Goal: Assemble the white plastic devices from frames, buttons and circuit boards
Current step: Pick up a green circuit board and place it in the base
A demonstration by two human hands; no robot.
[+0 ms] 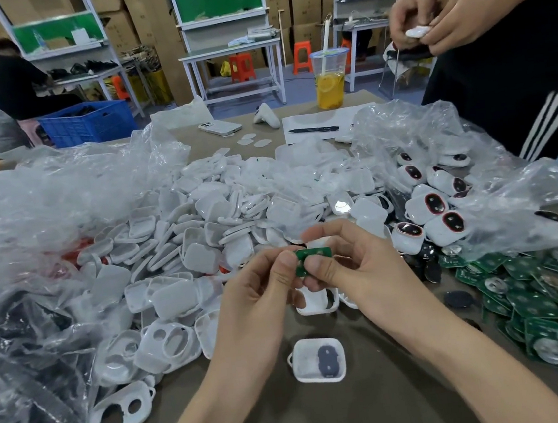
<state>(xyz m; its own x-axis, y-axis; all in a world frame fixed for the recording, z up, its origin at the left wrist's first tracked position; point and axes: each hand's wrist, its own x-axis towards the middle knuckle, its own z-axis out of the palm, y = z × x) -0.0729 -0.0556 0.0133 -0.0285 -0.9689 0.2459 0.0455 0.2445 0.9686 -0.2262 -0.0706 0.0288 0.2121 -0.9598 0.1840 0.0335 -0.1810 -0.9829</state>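
One grey button [328,361] inside white frame [302,358]

The frames [302,360] are smooth matt white plastic; the circuit boards [527,292] glossy green with shiny metal discs [550,351]; the bags [63,199] crinkled clear film.

Frame [319,360] lies before left hand [262,292] and right hand [348,262]; shells [202,219] behind-left, boards [538,301] right, cup [329,82] far behind.

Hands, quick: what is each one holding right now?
Left hand: closed, pinching the green circuit board.
Right hand: closed, pinching the same board from the other side.
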